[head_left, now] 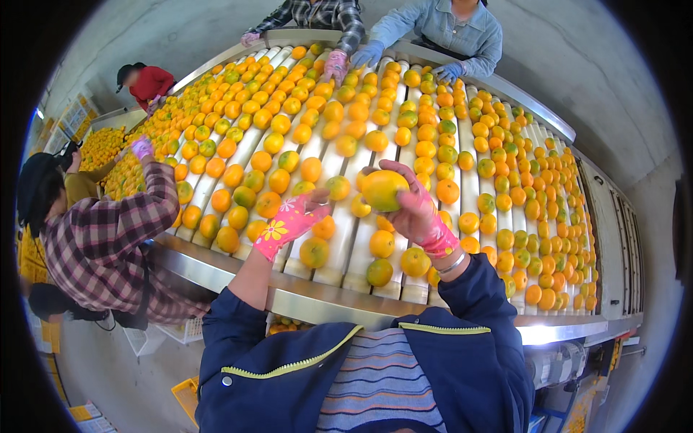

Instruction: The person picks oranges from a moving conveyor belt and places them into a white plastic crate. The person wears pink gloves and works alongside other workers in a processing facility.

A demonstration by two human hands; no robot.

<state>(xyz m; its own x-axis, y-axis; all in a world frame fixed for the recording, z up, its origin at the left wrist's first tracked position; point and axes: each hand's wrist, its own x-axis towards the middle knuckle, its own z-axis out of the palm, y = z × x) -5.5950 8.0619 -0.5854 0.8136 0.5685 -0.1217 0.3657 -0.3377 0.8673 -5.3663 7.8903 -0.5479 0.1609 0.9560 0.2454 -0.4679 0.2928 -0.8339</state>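
In my right hand, gloved in pink with a bracelet at the wrist, a large yellow-green citrus fruit is gripped above the roller conveyor. My left hand, in a pink flowered glove, is to the left of it over the rollers, fingers partly curled; no fruit shows plainly in it. Rows of orange and greenish citrus fruits lie on the white rollers around both hands. A greenish orange fruit rests just below my left hand, and another fruit below my right.
The conveyor's metal edge runs before my body. Two people with gloved hands work across the conveyor. At the left, a person in a checked shirt stands close by, with others beyond. A yellow crate is on the floor.
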